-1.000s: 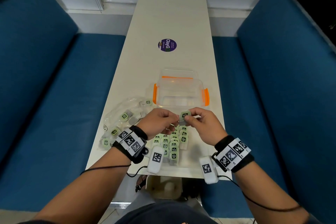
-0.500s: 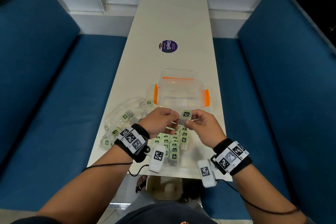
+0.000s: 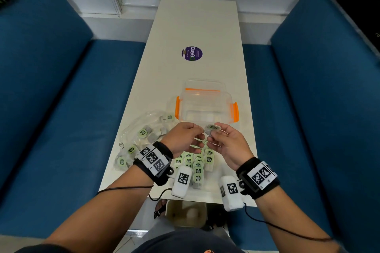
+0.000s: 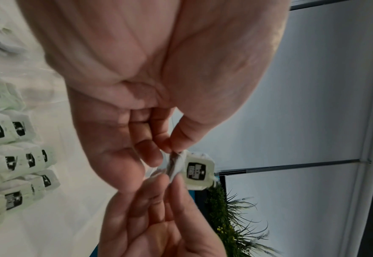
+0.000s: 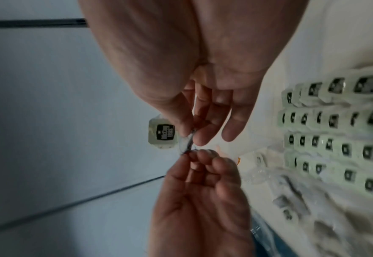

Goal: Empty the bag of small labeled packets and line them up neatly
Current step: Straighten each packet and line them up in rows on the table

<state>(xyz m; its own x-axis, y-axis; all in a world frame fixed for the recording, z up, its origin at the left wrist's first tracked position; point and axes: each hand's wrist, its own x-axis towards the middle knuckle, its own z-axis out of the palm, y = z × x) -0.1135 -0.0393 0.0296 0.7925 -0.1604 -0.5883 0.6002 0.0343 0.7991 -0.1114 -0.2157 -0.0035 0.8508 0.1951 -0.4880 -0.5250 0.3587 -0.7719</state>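
**Two hands, one packet**

Two hands pinch a small pale-green packet with a black label (image 3: 212, 129) above the white surface (image 3: 197, 26): the left hand (image 3: 182, 138) nips its crumpled end, the right hand (image 3: 228, 144) grips it between thumb and fingertips. Beneath them lie rows of matching packets (image 3: 198, 163); left, a clear plastic bag (image 3: 144, 131) holding more; beyond, a clear orange-latched plastic box (image 3: 206, 104).

Bare table (image 3: 197, 26) lies open beyond my hands — but the clear tub (image 3: 206, 104) stands just ahead, the plastic bag (image 3: 144, 129) crowds the left, and rows of packets (image 3: 197, 162) fill the near edge.
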